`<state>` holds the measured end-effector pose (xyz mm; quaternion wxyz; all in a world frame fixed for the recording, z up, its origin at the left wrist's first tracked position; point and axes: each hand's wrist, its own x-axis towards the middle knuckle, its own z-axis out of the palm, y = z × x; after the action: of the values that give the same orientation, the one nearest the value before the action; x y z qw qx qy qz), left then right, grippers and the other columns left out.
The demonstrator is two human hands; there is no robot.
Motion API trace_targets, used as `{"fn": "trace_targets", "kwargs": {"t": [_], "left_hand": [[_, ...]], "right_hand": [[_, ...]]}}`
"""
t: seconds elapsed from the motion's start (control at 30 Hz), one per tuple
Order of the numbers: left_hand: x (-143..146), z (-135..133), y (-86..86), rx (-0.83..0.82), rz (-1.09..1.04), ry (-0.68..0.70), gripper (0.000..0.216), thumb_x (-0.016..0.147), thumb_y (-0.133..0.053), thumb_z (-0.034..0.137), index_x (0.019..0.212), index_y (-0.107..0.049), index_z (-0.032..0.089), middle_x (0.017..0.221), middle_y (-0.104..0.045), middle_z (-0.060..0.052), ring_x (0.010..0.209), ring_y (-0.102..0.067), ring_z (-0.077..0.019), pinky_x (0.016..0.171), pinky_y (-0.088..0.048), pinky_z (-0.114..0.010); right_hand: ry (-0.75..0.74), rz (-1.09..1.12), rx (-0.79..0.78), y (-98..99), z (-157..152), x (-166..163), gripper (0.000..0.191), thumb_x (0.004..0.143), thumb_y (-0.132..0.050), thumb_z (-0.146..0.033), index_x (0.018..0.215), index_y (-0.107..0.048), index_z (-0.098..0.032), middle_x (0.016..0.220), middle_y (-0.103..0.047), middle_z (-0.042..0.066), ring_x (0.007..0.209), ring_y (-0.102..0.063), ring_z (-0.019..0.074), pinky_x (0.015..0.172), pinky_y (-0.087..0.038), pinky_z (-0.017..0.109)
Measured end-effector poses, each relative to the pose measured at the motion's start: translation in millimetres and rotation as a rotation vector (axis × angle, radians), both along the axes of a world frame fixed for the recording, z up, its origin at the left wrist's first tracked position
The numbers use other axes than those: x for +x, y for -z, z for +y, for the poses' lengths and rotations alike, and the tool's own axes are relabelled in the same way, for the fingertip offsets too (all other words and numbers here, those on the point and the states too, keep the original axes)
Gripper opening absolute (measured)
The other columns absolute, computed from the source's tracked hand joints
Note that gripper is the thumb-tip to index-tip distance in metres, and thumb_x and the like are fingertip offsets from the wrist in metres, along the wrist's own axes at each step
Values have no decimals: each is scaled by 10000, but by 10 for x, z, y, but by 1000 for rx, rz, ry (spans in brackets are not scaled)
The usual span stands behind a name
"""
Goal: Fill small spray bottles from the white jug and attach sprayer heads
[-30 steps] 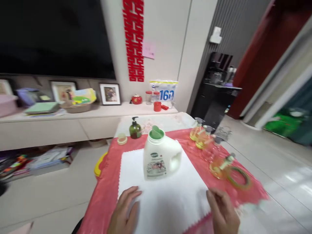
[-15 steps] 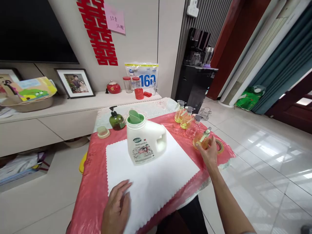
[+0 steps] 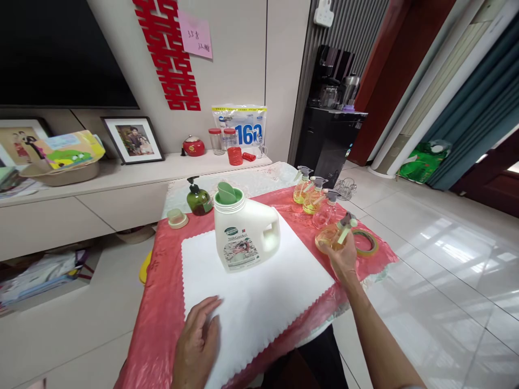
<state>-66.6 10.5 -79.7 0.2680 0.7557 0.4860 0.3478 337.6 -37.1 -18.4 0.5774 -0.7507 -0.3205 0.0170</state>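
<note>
My right hand [image 3: 344, 259] is closed around a small clear spray bottle [image 3: 330, 236] of yellow liquid, held a little above the red tablecloth [image 3: 162, 302]. A roll of tape [image 3: 365, 241] lies just right of it. My left hand [image 3: 198, 346] rests flat with its fingers spread on the near left corner of a white cloth [image 3: 259, 292]. A white detergent jug [image 3: 244, 231] with a green cap stands upright at the far end of that cloth. Three more spray bottles [image 3: 314, 197] stand in a row at the table's far right.
A dark green pump bottle [image 3: 198, 197] and a pale round lid [image 3: 177, 218] sit at the far left of the table. Behind it runs a low shelf [image 3: 121, 175] with framed photos and jars. A black cabinet [image 3: 332, 140] stands to the right; tiled floor surrounds the table.
My right hand has closed on the nearest spray bottle and lifted it off the tablecloth, away from the tape roll. My left hand has stayed on the white cloth.
</note>
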Motion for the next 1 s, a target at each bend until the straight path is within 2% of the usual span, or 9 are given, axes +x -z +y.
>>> {"fn": "trace_targets", "kwargs": {"t": [0.1,0.17,0.33,0.47,0.57,0.67,0.8,0.9,1.0], "left_hand": [[20,14,-64,-8,-25,0,337,895,-557,392,1128,-750,243,1208,-747,-91,1121,-726,-275,905,-634,-404],[74,-3,-192,-23,-46,15,343,900,-555,412,1123,-750,239,1177,-756,-94,1093,-736,-277,951,-620,-429],[313,-156,-812,-147,-156,182,344,913,-621,410,1219,-736,304,1295,-729,-66,1218,-690,-282,1073,-558,-410],[466,-262,-1267,-463,-396,360,456,921,-659,464,1354,-676,325,1437,-666,-53,1389,-569,-329,1176,-463,-451],[466,-299,-1377,-770,-644,384,541,885,-725,488,1387,-655,298,1456,-657,-63,1440,-508,-360,1206,-410,-492],[404,-315,-1335,-941,-786,394,542,849,-781,456,1351,-683,277,1454,-656,-91,1417,-525,-378,1211,-375,-527],[371,-326,-1270,-1000,-902,409,476,775,-855,440,1200,-766,245,1329,-723,-119,1296,-615,-378,1143,-433,-512],[428,-331,-1290,-1001,-924,355,504,652,-943,447,1074,-790,219,1082,-782,-94,1059,-703,-318,957,-535,-408],[515,-349,-1329,-872,-884,243,515,533,-997,456,908,-755,200,876,-729,-27,830,-657,-205,748,-513,-281]], "right_hand": [[-227,141,25,-128,-124,-232,826,684,-813,-553,1333,-486,-163,1242,-625,148,1084,-642,287,985,-533,465],[-419,233,5,-201,-223,-425,807,691,-831,-540,1335,-502,-184,1270,-634,141,1099,-659,288,962,-565,444],[-809,371,-105,-408,-413,-1035,719,681,-833,-376,1331,-582,-196,1267,-651,101,1140,-655,295,937,-591,409],[-1168,439,-170,-591,-419,-1486,835,659,-795,-309,1447,-537,-211,1315,-615,70,1222,-588,280,1060,-513,402],[-1315,611,-186,-632,-383,-1672,951,607,-825,-304,1496,-495,-229,1298,-625,65,1175,-606,274,983,-539,352],[-1356,682,-208,-593,-390,-1714,951,584,-834,-275,1480,-518,-238,1298,-628,62,1136,-625,276,951,-543,345],[-1242,574,-355,-454,-510,-1665,924,580,-855,-302,1453,-555,-267,1409,-566,76,1230,-582,319,1004,-528,387],[-1135,502,-441,-328,-584,-1662,955,608,-856,-324,1498,-513,-286,1447,-538,92,1311,-528,340,1027,-521,409],[-1143,486,-407,-279,-561,-1720,914,648,-818,-307,1505,-501,-280,1430,-550,95,1252,-571,329,1006,-530,407]]}}
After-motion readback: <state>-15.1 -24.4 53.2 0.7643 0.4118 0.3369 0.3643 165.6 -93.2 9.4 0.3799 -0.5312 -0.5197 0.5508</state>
